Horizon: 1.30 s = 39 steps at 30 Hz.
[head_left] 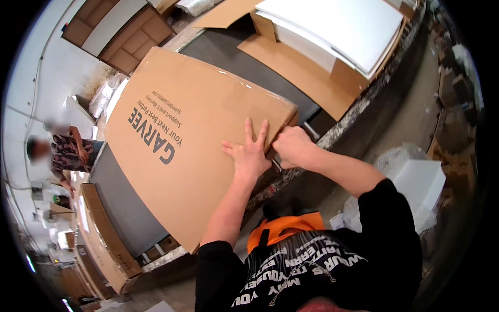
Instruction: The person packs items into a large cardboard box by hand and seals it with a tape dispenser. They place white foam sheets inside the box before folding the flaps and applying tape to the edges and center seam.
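A large flat brown cardboard box (200, 99) with dark printing lies across the grey conveyor belt in front of me. My left hand (248, 155) rests on its top near the right-hand edge, fingers spread. Close beside it, my right hand (293, 148) is closed in a fist against the box's side by the near right corner. Whatever its fingers may hold is hidden.
An opened carton (296, 70) holding white panels stands on the belt (127, 200) at the far right. More flat boxes (104, 234) sit at the left, where a co-worker (73, 148) stands. Plastic-wrapped white pieces (416, 187) lie to my right.
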Motion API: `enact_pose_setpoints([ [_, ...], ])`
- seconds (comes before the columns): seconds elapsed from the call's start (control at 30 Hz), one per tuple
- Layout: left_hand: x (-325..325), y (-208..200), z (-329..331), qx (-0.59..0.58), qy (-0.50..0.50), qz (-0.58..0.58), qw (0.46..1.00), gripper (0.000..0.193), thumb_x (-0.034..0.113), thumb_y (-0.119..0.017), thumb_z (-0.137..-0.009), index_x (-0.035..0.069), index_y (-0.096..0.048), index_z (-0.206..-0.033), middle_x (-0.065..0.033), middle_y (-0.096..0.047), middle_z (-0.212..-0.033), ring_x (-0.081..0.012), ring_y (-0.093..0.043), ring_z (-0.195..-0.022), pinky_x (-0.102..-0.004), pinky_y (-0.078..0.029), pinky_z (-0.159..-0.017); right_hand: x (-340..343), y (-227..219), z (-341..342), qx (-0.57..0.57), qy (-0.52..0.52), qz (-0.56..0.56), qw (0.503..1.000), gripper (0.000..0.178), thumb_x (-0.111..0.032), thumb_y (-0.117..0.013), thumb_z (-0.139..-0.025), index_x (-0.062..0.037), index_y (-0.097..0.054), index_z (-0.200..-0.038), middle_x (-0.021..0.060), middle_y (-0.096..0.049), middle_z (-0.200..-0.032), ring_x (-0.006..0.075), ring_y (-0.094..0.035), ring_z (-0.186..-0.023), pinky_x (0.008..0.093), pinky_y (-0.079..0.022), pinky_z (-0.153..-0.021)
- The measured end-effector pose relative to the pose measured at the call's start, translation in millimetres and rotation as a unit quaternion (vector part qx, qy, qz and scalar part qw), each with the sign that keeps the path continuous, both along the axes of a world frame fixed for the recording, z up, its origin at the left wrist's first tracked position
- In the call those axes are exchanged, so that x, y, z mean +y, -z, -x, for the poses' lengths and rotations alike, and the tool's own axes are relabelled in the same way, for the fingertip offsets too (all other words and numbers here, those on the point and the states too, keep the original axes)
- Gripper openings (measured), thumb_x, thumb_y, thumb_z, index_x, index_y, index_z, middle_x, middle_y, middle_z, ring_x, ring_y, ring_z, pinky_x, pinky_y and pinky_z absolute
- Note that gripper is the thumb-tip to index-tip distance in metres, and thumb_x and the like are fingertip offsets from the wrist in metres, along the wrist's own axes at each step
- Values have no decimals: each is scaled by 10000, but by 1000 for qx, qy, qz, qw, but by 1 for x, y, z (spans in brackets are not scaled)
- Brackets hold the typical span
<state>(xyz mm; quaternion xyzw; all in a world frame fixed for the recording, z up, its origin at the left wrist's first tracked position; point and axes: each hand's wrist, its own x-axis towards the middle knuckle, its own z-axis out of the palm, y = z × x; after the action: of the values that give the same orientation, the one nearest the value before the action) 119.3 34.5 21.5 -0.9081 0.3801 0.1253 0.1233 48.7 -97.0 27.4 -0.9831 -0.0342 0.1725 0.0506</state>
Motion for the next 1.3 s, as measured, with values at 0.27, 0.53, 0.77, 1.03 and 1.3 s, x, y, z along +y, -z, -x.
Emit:
enact_pose_setpoints([
  [0.27, 5, -6, 2, -2, -24, -22, 999, 1017, 330, -717, -665, 310, -180, -1528, -133, -172, -1589, -687, -377, -1170, -706, -327, -984, 20, 66, 35, -45, 173, 9, 984, 404, -290, -677, -694, -66, -677, -1029, 178, -603, -1062, 346, -608, -954, 403, -530, -783],
  [0.53, 212, 36, 37, -55, 2, 79, 995, 1075, 384, -793, -683, -13, -195, -1483, -305, -225, -1507, -509, -258, -1361, -523, -251, -1137, 64, 19, 101, -149, 264, -67, 950, 458, -305, -640, -732, -124, -603, -1152, 184, -522, -1144, 360, -627, -942, 482, -519, -801],
  [0.77, 346, 49, 54, -42, -86, 226, 969, 1176, 467, -815, -636, -134, -191, -1432, -334, -320, -1449, -472, -292, -1370, -488, -213, -1160, 245, -88, -18, -331, 37, -147, 931, 415, -300, -658, -702, -175, -663, -1098, 153, -635, -1008, 320, -666, -876, 432, -547, -749],
  [1.03, 361, 57, 52, -74, -49, 269, 959, 1119, 459, -827, -624, -50, -274, -1453, -328, -398, -1400, -521, -426, -1254, -531, -326, -1087, 291, -42, 46, -29, -46, -50, 997, 238, -234, -704, -587, -74, -722, -762, 138, -682, -780, 289, -687, -786, 398, -563, -692],
  [1.3, 358, 55, 56, -90, -17, 252, 963, 1059, 443, -828, -606, -1, -345, -1437, -302, -416, -1405, -530, -429, -1248, -544, -349, -1073, 303, 64, 46, 113, -118, -15, 986, 327, -290, -689, -668, -146, -737, -958, 101, -695, -955, 266, -666, -912, 428, -541, -746],
])
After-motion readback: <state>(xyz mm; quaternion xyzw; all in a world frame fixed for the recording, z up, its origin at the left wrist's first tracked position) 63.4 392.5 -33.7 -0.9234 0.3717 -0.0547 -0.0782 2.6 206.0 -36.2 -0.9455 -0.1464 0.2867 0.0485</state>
